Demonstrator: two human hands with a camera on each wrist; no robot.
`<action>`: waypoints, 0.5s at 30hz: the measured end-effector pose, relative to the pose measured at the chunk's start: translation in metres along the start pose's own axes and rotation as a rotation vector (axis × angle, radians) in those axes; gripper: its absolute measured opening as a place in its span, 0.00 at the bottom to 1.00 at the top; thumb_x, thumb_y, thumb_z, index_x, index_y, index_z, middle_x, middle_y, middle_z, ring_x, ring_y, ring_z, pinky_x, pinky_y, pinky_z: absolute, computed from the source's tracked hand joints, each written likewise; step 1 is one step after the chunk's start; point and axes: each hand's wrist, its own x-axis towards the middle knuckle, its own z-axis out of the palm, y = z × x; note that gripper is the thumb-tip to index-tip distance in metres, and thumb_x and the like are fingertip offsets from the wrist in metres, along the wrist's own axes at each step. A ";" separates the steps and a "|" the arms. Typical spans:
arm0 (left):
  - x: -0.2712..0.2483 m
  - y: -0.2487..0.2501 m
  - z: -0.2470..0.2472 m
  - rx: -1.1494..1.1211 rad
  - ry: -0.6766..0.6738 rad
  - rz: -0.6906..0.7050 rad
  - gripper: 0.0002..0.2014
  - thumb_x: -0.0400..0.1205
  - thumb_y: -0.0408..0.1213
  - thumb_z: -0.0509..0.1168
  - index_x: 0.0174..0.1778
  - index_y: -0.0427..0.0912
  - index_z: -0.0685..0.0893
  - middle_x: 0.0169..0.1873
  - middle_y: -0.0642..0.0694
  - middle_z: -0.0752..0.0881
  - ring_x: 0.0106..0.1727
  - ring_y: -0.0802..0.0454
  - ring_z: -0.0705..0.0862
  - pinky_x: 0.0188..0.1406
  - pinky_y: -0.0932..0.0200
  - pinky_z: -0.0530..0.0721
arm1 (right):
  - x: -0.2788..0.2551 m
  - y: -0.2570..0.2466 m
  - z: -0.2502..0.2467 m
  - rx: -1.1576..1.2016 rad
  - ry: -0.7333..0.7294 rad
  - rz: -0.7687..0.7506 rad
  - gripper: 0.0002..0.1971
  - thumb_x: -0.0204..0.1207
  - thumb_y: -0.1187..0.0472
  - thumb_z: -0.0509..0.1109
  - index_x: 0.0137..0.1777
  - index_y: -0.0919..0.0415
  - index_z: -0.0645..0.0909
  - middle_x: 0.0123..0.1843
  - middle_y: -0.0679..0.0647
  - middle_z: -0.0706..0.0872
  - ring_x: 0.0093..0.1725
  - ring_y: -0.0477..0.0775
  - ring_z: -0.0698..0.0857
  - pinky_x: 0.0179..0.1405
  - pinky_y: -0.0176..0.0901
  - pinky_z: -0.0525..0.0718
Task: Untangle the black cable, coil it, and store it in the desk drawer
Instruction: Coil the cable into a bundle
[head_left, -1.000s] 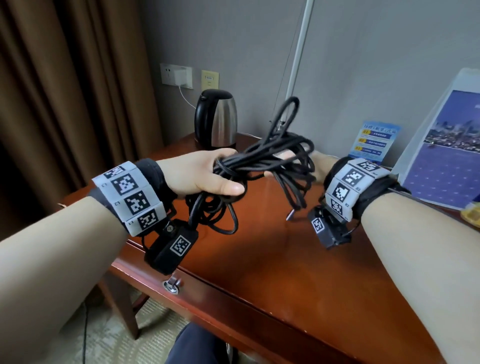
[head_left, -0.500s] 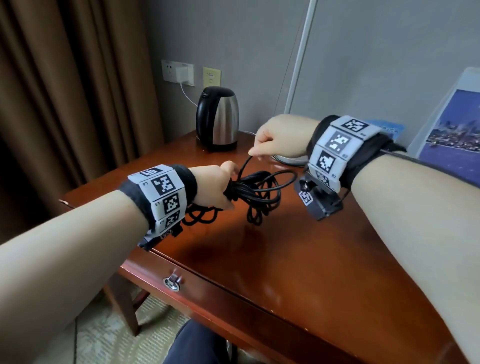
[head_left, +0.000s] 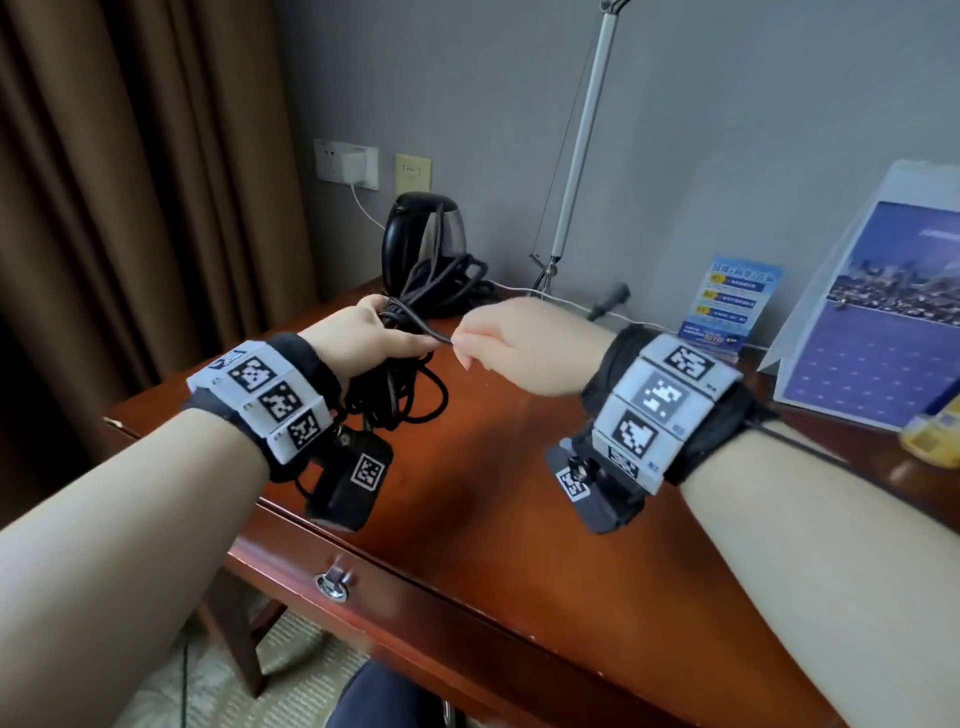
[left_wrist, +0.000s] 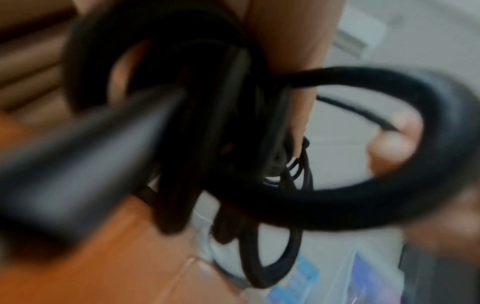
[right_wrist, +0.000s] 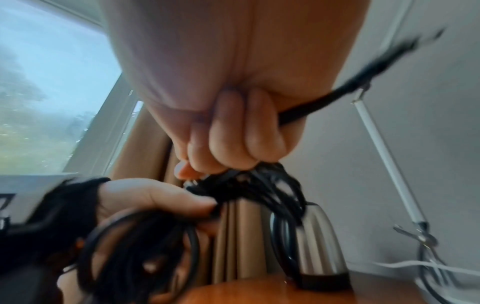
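Note:
My left hand (head_left: 371, 338) grips a tangled bundle of black cable (head_left: 441, 283) above the desk's far left part; loops stick up in front of the kettle and hang down under the hand. Just to its right, my right hand (head_left: 470, 349) is curled round a single strand leading out of the bundle. That strand runs through the fist, and its plug end (head_left: 609, 303) pokes out beyond the hand. In the right wrist view the right hand's fingers (right_wrist: 249, 131) wrap the cable (right_wrist: 345, 92) close to the left hand (right_wrist: 155, 197). The desk drawer (head_left: 415, 618) with its ring pull (head_left: 332, 583) is closed.
A black and steel kettle (head_left: 423, 228) stands at the back of the wooden desk (head_left: 519, 519). A lamp pole (head_left: 579, 150), a blue leaflet (head_left: 732, 306), a standing calendar (head_left: 878, 332) and a yellow item (head_left: 932, 441) line the back and right. Brown curtains hang at the left.
My right hand has come down from above to level with the left hand, leaving a short strand between them. The left hand has lifted the bundle up in front of the kettle.

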 end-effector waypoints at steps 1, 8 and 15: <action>-0.001 -0.001 0.000 -0.150 -0.020 0.014 0.23 0.74 0.33 0.73 0.64 0.44 0.74 0.33 0.47 0.85 0.29 0.53 0.84 0.30 0.59 0.83 | -0.004 0.005 0.004 0.079 0.017 0.002 0.13 0.84 0.55 0.54 0.42 0.53 0.79 0.35 0.44 0.77 0.36 0.44 0.77 0.37 0.39 0.73; -0.005 -0.003 -0.003 -0.459 -0.212 0.251 0.22 0.60 0.34 0.77 0.46 0.46 0.76 0.24 0.54 0.82 0.24 0.58 0.81 0.24 0.66 0.80 | -0.017 0.031 0.026 0.328 0.005 0.052 0.15 0.83 0.52 0.55 0.36 0.43 0.76 0.31 0.39 0.77 0.34 0.33 0.79 0.44 0.38 0.81; -0.025 0.007 -0.018 0.158 -0.360 0.557 0.25 0.62 0.44 0.77 0.49 0.55 0.71 0.34 0.57 0.81 0.34 0.59 0.79 0.36 0.63 0.80 | -0.017 0.061 0.006 0.313 -0.034 0.219 0.16 0.83 0.57 0.59 0.32 0.48 0.75 0.27 0.42 0.76 0.24 0.37 0.75 0.27 0.30 0.76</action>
